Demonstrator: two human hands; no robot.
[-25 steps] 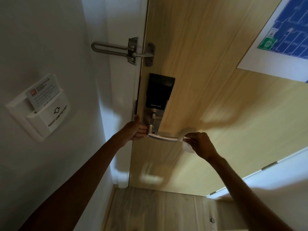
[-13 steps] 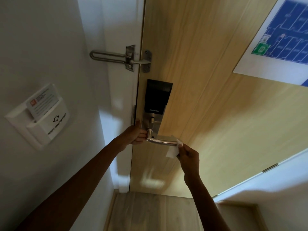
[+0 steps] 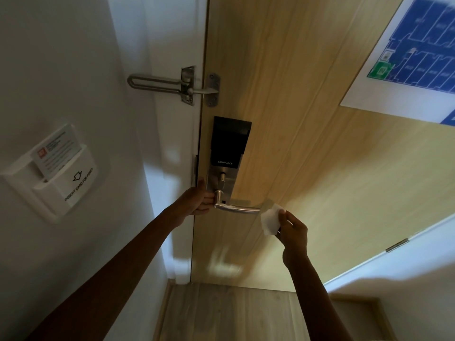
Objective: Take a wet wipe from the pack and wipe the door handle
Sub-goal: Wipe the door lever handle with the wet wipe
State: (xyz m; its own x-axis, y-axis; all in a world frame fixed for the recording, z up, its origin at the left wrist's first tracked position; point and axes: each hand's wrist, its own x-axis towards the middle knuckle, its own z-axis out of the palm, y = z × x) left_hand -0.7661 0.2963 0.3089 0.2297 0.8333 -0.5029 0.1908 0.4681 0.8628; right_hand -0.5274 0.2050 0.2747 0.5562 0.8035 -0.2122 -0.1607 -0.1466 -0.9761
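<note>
My right hand (image 3: 294,233) pinches the wet wipe (image 3: 270,221) just past the tip of the door handle (image 3: 237,208), my left hand (image 3: 197,201) curls by its base, and next I think I rub along it.

Single head-worn wide-angle view, facing forward and down, close to the door (image 3: 307,143), floor at bottom edge.

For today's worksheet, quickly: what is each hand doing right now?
Left hand: closed on the base of the door handle.
Right hand: pinching the wet wipe.
</note>
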